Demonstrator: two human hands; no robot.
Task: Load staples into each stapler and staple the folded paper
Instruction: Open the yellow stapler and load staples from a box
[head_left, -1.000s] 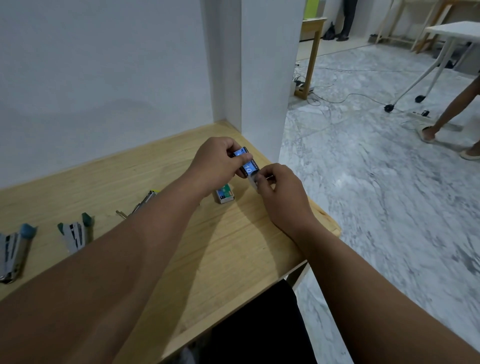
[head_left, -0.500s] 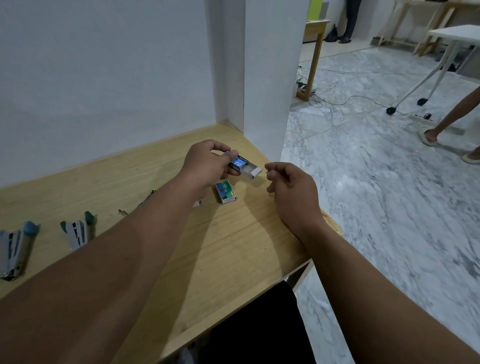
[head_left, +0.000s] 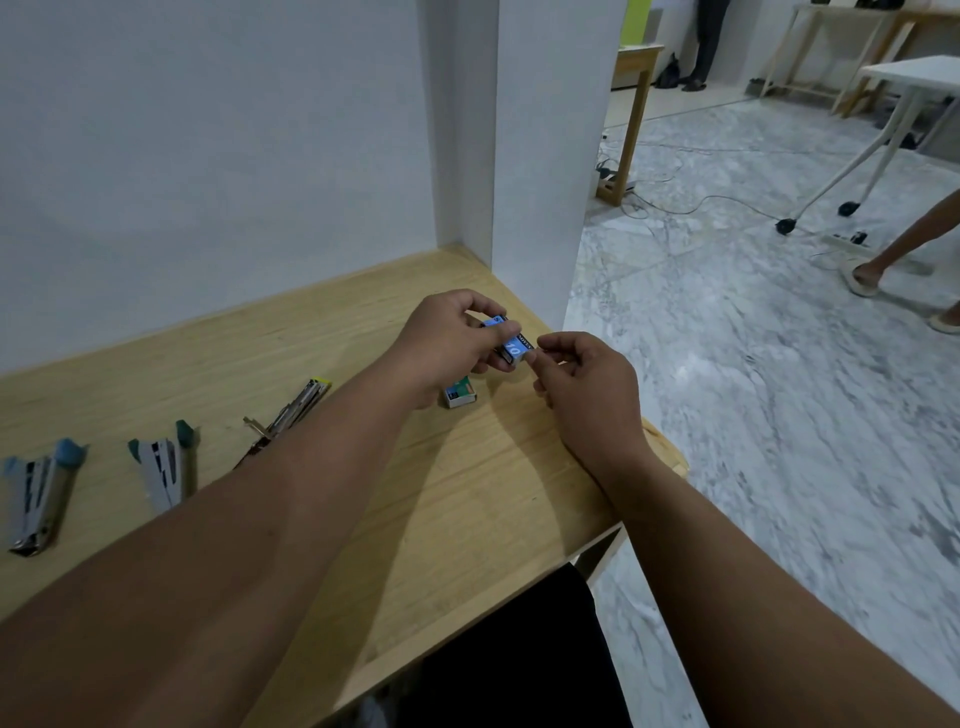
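Observation:
My left hand (head_left: 447, 343) grips a small blue staple box (head_left: 514, 347) above the wooden table (head_left: 467, 509), near its right corner. My right hand (head_left: 582, 384) has its curled fingertips at the box's right end; whether they pinch the inner tray is hidden. A second, green staple box (head_left: 460, 393) lies on the table just below my left hand. Three staplers lie to the left: a blue-tipped one (head_left: 39, 493), a green-tipped one (head_left: 166, 467) and a yellow-tipped one (head_left: 291, 413) opened out flat. No folded paper is in view.
A white wall and a white pillar (head_left: 545, 156) close the table's back and right rear. The table's right edge (head_left: 670, 457) drops to a marble floor. Another person's legs (head_left: 893, 260) stand at far right, near a white wheeled table (head_left: 883, 104).
My right hand, apart from the box half a second ago, has come back to its right end. The white inner tray that stuck out then no longer shows.

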